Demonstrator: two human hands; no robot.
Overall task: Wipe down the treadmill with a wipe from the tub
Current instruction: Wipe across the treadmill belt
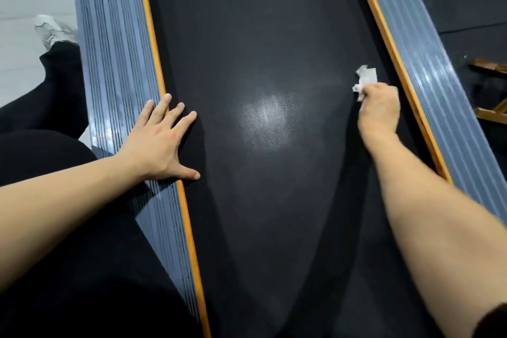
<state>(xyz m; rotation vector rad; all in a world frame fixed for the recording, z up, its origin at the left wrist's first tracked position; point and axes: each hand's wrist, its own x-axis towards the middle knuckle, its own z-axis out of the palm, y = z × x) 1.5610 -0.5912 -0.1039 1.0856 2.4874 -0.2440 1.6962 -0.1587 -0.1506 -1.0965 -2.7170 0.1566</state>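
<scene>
The treadmill's black belt (260, 35) runs up the middle of the view, with a pale glare spot at its centre. Grey ribbed side rails with orange edging flank it, the left rail (115, 49) and the right rail (428, 68). My right hand (380, 111) is closed on a crumpled white wipe (366, 78) and presses it on the belt close to the right orange edge. My left hand (162, 140) lies flat with fingers spread across the left rail and the belt's left edge. The tub is out of view.
My black trouser legs and a white shoe (50, 30) are on the pale floor at the left. Dark floor lies to the right of the treadmill, with a wooden frame (491, 90) at the right edge.
</scene>
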